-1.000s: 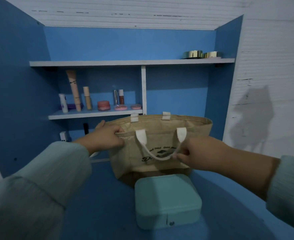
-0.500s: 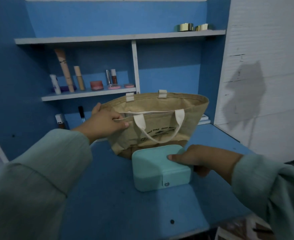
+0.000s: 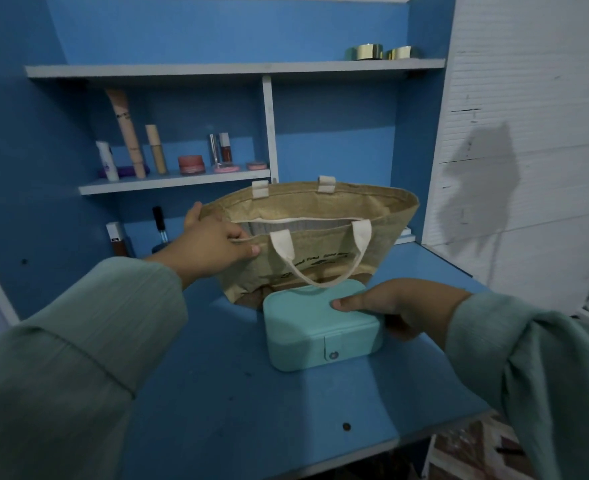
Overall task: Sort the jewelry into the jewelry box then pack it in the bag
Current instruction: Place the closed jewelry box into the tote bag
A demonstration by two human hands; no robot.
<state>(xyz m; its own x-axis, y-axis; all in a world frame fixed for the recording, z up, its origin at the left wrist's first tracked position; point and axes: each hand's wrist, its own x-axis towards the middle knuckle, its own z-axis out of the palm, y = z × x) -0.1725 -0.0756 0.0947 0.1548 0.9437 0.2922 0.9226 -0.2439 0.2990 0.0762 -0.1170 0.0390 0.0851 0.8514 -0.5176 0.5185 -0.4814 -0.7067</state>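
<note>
Jewelry box (image 3: 321, 323), mint, rigid and snapped closed, sits near the desk's (image 3: 217, 393) front, touching the jute bag (image 3: 321, 237) behind. Your left hand (image 3: 217, 242) pinches the bag's soft near rim, holding it open. Your right hand (image 3: 395, 308) clamps the box's right end; it looks light and smooth, so grip firmly there.

One view only, worn on the person's head, looking forward and down over a blue table (image 3: 217, 393) that fills the lower frame. It faces the shelves (image 3: 175, 181) in the upper half and sits close: both sleeves enter from the bottom corners. Wide-angle bending curves the edges.
</note>
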